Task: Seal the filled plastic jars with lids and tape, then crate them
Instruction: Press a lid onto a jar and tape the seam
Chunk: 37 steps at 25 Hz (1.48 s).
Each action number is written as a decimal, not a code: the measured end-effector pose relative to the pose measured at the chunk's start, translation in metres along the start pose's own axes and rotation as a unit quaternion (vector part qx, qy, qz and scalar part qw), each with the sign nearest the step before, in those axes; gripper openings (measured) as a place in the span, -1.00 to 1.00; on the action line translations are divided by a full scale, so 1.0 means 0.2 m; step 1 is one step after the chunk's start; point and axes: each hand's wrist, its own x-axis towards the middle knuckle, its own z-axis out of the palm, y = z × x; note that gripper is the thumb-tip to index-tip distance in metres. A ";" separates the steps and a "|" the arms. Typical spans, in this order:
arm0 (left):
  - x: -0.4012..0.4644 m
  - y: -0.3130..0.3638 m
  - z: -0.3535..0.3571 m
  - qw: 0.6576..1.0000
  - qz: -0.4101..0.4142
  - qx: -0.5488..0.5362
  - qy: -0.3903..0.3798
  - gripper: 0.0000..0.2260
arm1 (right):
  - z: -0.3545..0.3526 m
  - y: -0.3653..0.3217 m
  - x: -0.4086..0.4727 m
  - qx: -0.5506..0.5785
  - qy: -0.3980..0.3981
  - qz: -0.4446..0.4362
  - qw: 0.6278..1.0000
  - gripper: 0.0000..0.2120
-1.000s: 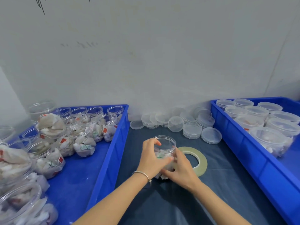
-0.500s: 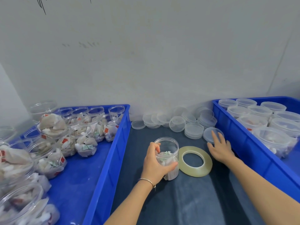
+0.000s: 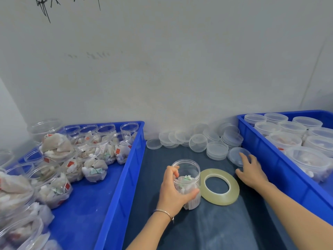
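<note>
My left hand (image 3: 173, 193) is wrapped round the jar (image 3: 188, 183), which stands upright on the dark worktop (image 3: 207, 230) right in front of me, between the two crates. My thumb crosses its near side low down and my fingers curl up its left side to the rim. The jar has no lid on, and small packets fill its lower part. Touching it on the right, the tape roll (image 3: 220, 186) lies flat. Just past the roll, my right hand (image 3: 251, 170) is spread wide, fingers straight, their tips resting on a single lid (image 3: 237, 153) that lies flat close to the right crate (image 3: 270, 159). That hand is well apart from the jar, with the roll between them. Farther back, more lids (image 3: 215, 149) sit stacked and scattered along the wall. The left crate (image 3: 124, 170) holds open filled jars; the right crate holds jars with lids on.
</note>
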 end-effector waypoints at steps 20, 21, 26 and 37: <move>-0.02 0.00 0.01 1.000 0.013 -0.010 0.002 -0.44 | 0.01 0.07 -0.19 -0.151 -0.051 -0.065 0.985 -0.64; -0.04 0.01 0.02 1.000 0.016 -0.012 -0.002 -0.44 | -0.02 0.07 -0.23 -0.144 -0.057 -0.058 0.986 -0.66; -0.16 0.06 0.05 0.997 0.012 -0.059 -0.054 -0.40 | -0.25 -0.08 -0.43 0.002 -0.034 -0.007 0.999 -0.56; -0.10 0.00 0.12 0.991 0.014 -0.021 -0.130 -0.25 | -0.08 -0.53 -0.74 -0.076 0.100 -0.343 0.931 -0.41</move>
